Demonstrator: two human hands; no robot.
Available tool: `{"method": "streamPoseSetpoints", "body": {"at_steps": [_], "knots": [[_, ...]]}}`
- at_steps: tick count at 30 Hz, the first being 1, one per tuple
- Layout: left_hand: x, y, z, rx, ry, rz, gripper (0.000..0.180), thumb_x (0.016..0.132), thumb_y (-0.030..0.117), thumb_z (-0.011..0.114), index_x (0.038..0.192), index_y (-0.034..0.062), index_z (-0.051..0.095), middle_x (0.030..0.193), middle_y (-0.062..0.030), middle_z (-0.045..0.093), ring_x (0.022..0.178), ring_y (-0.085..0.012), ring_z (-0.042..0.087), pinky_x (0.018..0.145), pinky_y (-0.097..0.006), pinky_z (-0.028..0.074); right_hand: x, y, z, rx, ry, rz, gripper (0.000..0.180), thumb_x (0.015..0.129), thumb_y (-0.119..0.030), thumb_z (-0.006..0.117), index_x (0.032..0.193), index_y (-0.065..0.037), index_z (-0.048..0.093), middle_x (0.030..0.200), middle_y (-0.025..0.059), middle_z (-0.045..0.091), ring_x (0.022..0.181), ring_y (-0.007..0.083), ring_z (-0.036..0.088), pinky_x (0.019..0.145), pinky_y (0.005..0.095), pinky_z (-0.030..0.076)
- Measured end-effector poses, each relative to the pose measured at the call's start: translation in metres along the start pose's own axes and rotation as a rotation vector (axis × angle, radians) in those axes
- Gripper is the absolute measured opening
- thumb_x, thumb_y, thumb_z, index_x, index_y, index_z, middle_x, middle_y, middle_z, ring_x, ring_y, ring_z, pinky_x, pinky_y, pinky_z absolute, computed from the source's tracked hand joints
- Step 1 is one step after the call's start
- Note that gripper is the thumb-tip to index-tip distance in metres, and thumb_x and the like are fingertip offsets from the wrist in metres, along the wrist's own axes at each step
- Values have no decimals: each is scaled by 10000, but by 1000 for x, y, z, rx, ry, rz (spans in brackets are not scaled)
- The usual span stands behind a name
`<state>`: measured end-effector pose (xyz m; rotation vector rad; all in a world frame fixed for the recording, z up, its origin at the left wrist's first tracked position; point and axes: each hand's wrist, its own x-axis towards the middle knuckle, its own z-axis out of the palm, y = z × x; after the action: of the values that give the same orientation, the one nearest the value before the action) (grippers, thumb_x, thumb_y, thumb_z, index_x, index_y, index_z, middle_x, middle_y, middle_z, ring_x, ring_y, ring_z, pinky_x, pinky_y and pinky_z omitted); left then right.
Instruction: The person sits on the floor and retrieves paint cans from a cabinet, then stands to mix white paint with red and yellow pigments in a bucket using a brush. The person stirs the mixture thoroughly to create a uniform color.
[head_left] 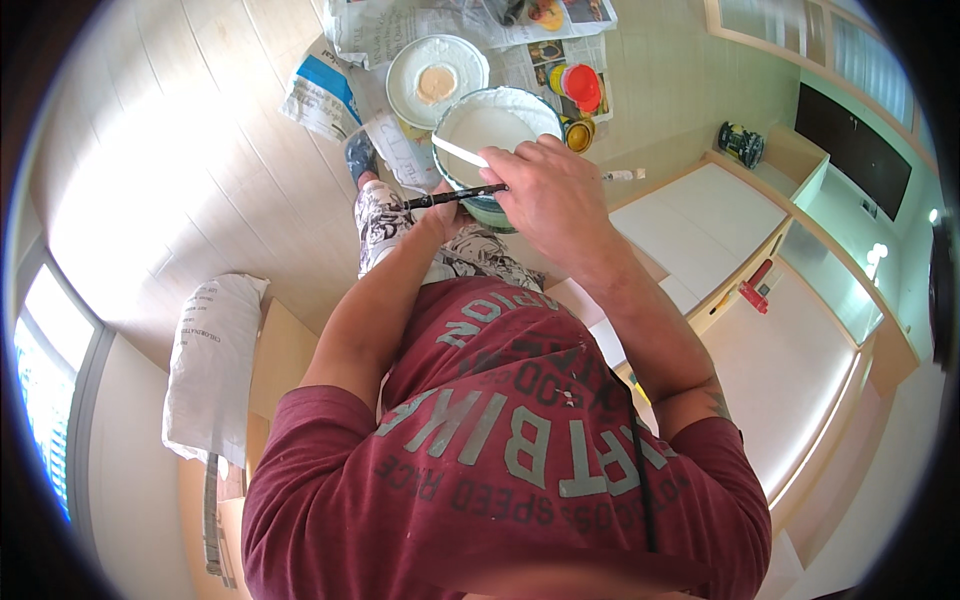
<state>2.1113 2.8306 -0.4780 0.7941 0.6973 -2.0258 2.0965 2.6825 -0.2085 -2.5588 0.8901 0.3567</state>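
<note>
A round bucket (552,112) of whitish paint stands before me, its inner wall smeared white. My right hand (550,190) is closed above its near right rim, gripping a thin dark stick (455,197). From the same fingers a narrow white strip (458,150) slants over the paint; whether it is a stirrer or the bucket's handle I cannot tell. My left hand (443,212) is low at the bucket's near left side, beneath the dark stick, its fingers mostly hidden. Right of my right hand, a pale tip (626,175) sticks out; its link to the dark stick is unclear.
Beyond the bucket, a white round lid (410,85) with a tan patch lies on newspaper (360,35). A red-topped container (582,90) and a yellow tin (578,135) stand close by. Left is a white sack (215,350); right, a pale panelled unit (700,215) holds a red tool (757,287).
</note>
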Motion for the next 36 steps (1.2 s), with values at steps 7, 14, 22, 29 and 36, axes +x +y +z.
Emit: {"method": "streamPoseSetpoints", "body": {"at_steps": [7,14,22,29,36], "knots": [[-2,2,1,36,-9,5,535,1090,547,498,1446,153,562,1431,-88,642,1294,-274,642,1025,-524,579,8,0,3,5,-5,0,223,838,-103,788,1054,-124,735,850,45,710,867,263,679,734,407,537],[6,0,1,98,0,41,640,1064,697,370,1416,220,611,1302,-37,729,1141,-211,721,827,-431,627,14,-1,7,-13,7,-15,231,826,-98,790,1050,-126,738,837,34,695,865,259,665,736,398,538],[9,2,3,93,18,25,647,1073,685,358,1423,201,607,1327,-45,721,1175,-235,712,903,-463,619,22,-2,4,-14,-25,-27,84,899,-121,672,932,-66,727,815,91,705,897,287,684,741,420,579],[13,0,-3,83,0,-11,665,1089,674,334,1467,178,567,1413,-82,673,1253,-276,678,987,-510,599,24,2,10,-33,-11,-28,227,824,-105,794,1044,-124,742,817,41,682,851,258,657,724,395,545],[18,-2,-6,50,-31,-7,667,1089,670,342,1485,171,541,1436,-93,654,1268,-296,669,995,-547,594,27,3,10,-37,-36,-28,213,824,-111,796,1032,-119,750,807,46,683,845,258,662,719,394,548]]}}
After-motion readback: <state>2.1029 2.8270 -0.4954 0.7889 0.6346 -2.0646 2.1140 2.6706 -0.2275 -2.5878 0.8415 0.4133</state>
